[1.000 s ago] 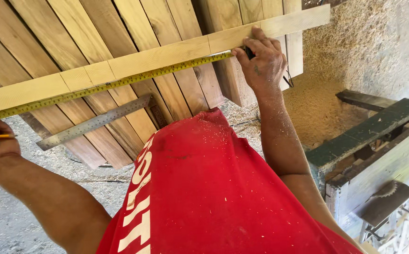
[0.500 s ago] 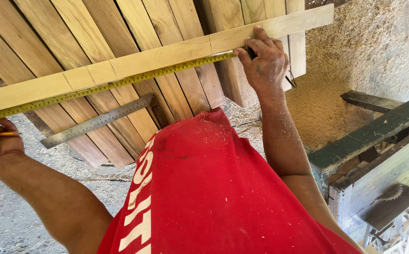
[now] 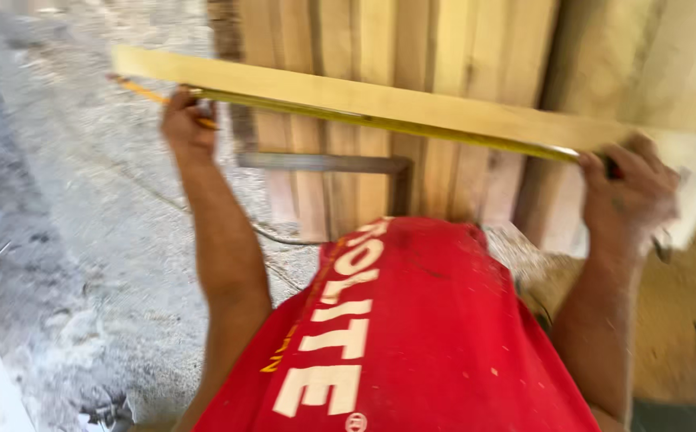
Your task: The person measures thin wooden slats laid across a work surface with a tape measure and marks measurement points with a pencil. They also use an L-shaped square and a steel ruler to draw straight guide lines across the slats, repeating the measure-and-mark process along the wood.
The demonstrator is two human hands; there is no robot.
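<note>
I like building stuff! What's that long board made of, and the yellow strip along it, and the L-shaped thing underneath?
Long board: pale bare wood, unpainted. Yellow strip: a thin tape measure blade, probably coated metal. L-shaped thing: dull grey, looks like metal.

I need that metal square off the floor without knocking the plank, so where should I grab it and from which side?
Take the metal square by its long flat arm, coming from the left of the picture, near the left hand. That arm lies level and bare below the plank and tape measure. The corner end sits close against the stacked boards, leaving fingers less room there.
</note>
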